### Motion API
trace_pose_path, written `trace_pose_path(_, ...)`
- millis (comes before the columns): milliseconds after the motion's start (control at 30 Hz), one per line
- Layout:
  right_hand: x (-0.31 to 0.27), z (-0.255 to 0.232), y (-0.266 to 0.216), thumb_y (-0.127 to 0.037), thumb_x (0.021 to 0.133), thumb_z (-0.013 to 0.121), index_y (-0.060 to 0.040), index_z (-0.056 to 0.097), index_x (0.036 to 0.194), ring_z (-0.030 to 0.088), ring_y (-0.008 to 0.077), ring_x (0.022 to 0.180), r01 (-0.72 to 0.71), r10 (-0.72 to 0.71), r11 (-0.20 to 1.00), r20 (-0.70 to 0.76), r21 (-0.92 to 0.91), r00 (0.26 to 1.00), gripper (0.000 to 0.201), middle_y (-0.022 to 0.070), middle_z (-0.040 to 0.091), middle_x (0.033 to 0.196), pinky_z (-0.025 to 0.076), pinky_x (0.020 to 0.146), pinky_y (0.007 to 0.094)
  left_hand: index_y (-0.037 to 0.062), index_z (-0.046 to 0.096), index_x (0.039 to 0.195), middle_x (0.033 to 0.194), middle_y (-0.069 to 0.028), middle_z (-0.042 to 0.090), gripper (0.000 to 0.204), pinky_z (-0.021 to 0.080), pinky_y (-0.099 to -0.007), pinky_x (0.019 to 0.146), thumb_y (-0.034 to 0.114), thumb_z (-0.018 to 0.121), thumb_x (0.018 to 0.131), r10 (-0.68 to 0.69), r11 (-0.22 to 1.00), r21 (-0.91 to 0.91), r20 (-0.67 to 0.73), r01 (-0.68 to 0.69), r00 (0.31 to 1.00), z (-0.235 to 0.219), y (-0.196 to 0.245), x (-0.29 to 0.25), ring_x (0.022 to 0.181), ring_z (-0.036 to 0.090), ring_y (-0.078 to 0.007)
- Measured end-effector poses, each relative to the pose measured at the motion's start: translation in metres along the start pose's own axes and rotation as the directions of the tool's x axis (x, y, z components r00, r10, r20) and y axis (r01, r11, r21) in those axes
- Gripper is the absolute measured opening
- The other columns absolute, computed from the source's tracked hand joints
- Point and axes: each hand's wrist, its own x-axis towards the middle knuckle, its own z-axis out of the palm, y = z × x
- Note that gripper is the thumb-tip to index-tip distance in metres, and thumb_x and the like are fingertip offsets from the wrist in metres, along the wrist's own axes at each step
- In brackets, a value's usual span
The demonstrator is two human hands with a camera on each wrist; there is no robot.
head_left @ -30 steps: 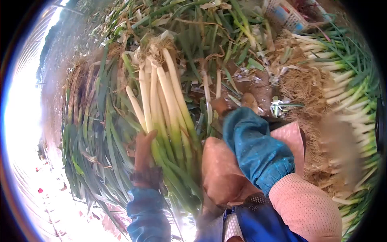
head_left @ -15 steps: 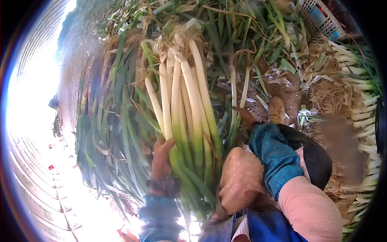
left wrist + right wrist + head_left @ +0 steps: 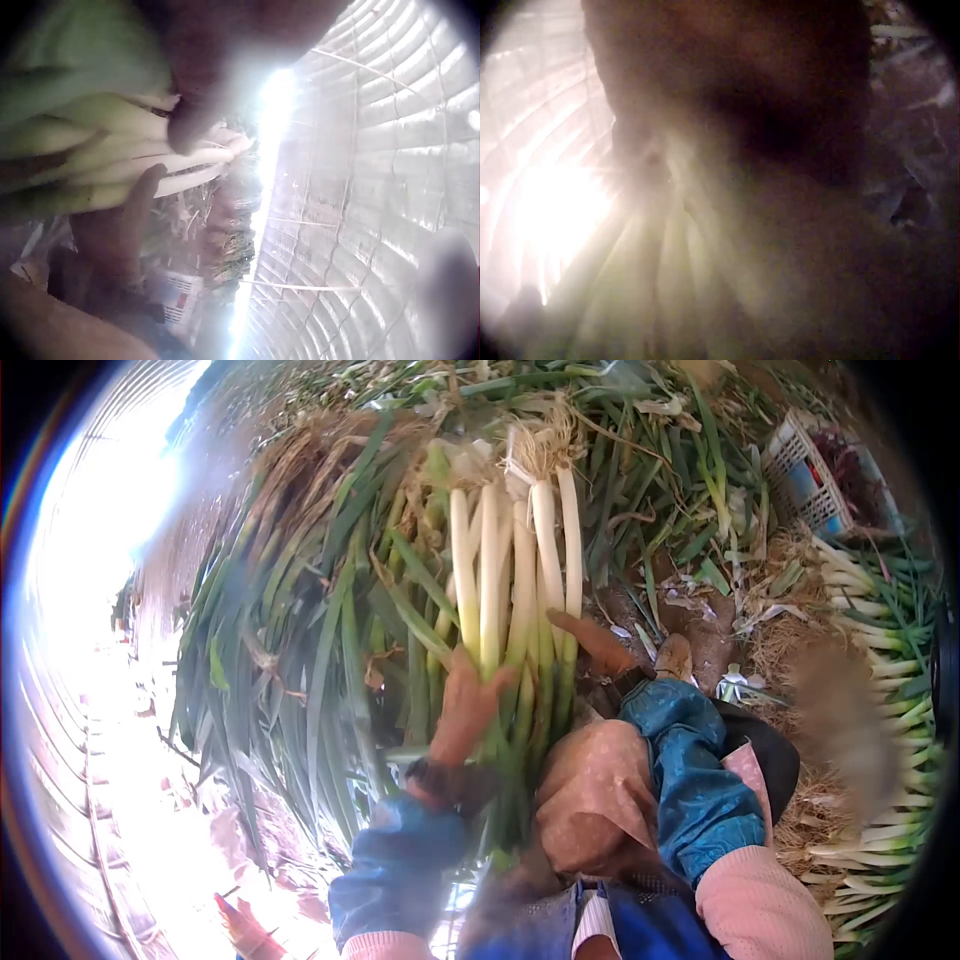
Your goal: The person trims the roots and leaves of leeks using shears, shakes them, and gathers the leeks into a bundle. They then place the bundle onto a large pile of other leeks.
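Note:
A bunch of long green onions [image 3: 520,575] stretches in front of me, with white shanks, roots at the far end and green leaves towards my body. My left hand [image 3: 465,700] grips its left side where white turns to green, thumb across the front. At the right side, my right hand [image 3: 598,645] holds the outer stalks, its thumb over them and its other fingers hidden behind. The left wrist view shows the stalks [image 3: 112,150] between both hands. Up close in the right wrist view, the right hand [image 3: 735,82] is a dark blur above the stalks [image 3: 675,285].
A thick pile of untrimmed onions [image 3: 290,630] lies to the left. Loose leaves [image 3: 640,470] cover the ground beyond. On the right runs a long row of cleaned onions [image 3: 880,630]. A white plastic crate [image 3: 805,480] stands at the far right.
My right hand has brought the two separate stalks on the right against the bunch. My left hand has moved up and right, and the bunch stands straighter and narrower. The head view has shifted.

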Motion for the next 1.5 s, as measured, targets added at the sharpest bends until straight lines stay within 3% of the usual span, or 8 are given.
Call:
trace_pose_path(200,-0.004,0.015,-0.012,-0.037,0.085,0.059,0.0002,0.053,0.119,0.055,0.0173,0.101,-0.113,0.132,0.973,-0.085,0.200,0.988,0.051,0.0097,0.058,0.115,0.044,0.086,0.0293,0.0100,0.048,0.122,0.125,-0.0187,0.043,0.048,0.037,-0.0468,0.092,0.004,0.055,0.074,0.341,0.897,0.382,-0.275,-0.224,0.899,-0.032,-0.044,0.037,0.113,0.042,-0.0375)
trace_pose_path(500,0.002,0.006,-0.010,-0.036,0.084,0.060,0.0002,0.056,0.115,0.054,0.0174,0.100,-0.123,0.127,0.991,-0.096,0.047,0.987,0.048,0.0084,0.059,0.111,0.041,0.088,0.0291,0.0086,0.060,0.103,0.111,-0.0111,0.052,0.033,0.043,-0.0463,0.082,0.006,0.055,0.070,0.374,0.279,0.811,0.402,-0.515,0.836,-0.061,-0.060,0.122,0.106,0.049,-0.0335)
trace_pose_path(667,0.000,0.001,-0.004,-0.037,0.083,0.061,-0.0005,0.057,0.114,0.056,0.0166,0.096,-0.065,0.069,0.996,-0.064,0.059,0.996,0.048,0.0074,0.061,0.107,0.042,0.086,0.0297,0.0093,0.060,0.084,0.078,-0.0071,0.060,0.014,0.047,-0.0293,0.050,0.014,0.054,0.073,0.623,0.118,0.963,0.119,-0.243,0.773,-0.158,-0.088,0.202,0.070,0.061,-0.0200)
trace_pose_path(700,0.002,0.001,-0.002,-0.036,0.083,0.061,-0.0005,0.057,0.114,0.056,0.0164,0.095,-0.080,0.084,0.995,-0.076,0.062,0.994,0.047,0.0074,0.061,0.107,0.042,0.085,0.0297,0.0116,0.061,0.082,0.078,-0.0054,0.061,0.011,0.048,-0.0304,0.054,0.016,0.056,0.074,0.652,-0.336,0.923,0.087,0.185,0.753,-0.200,-0.098,0.234,0.070,0.062,-0.0191)
trace_pose_path(767,0.006,0.002,-0.003,-0.035,0.083,0.061,-0.0006,0.057,0.114,0.057,0.0160,0.094,-0.104,0.111,0.992,-0.100,0.064,0.989,0.046,0.0073,0.061,0.106,0.043,0.084,0.0298,0.0057,0.062,0.075,0.066,-0.0067,0.056,0.015,0.046,-0.0366,0.056,0.020,0.063,0.078,0.533,0.384,0.922,-0.259,0.042,0.806,-0.299,-0.082,0.270,0.062,0.057,-0.0243)
trace_pose_path(1000,-0.010,0.011,-0.023,-0.036,0.084,0.059,-0.0019,0.060,0.111,0.058,0.0187,0.090,-0.025,0.012,0.995,-0.137,-0.092,0.990,0.044,0.0083,0.062,0.103,0.044,0.080,0.0296,0.0037,0.056,0.107,0.097,-0.0095,0.054,0.039,0.046,-0.0303,0.067,0.013,0.069,0.072,0.472,0.835,0.273,0.090,-0.477,0.877,-0.200,0.036,0.177,0.085,0.054,-0.0163)
trace_pose_path(1233,-0.002,0.006,-0.012,-0.034,0.084,0.059,-0.0024,0.062,0.106,0.058,0.0145,0.079,-0.045,0.045,0.999,-0.085,0.004,0.995,0.039,0.0067,0.064,0.091,0.045,0.072,0.0268,0.0052,0.063,0.095,0.105,-0.0133,0.056,0.025,0.039,-0.0380,0.091,0.009,0.055,0.071,0.609,0.089,0.547,0.631,-0.832,0.480,0.013,0.057,0.038,0.100,0.052,-0.0272)
trace_pose_path(1500,0.003,-0.003,-0.003,-0.037,0.081,0.063,-0.0020,0.060,0.110,0.058,0.0175,0.080,-0.133,0.148,0.983,-0.115,0.127,0.982,0.045,0.0073,0.062,0.094,0.046,0.069,0.0295,0.0043,0.058,0.079,0.076,-0.0092,0.056,0.008,0.045,-0.0376,0.066,0.009,0.055,0.073,0.315,0.408,0.346,0.815,-0.845,0.486,0.023,0.059,0.058,0.077,0.057,-0.0253)
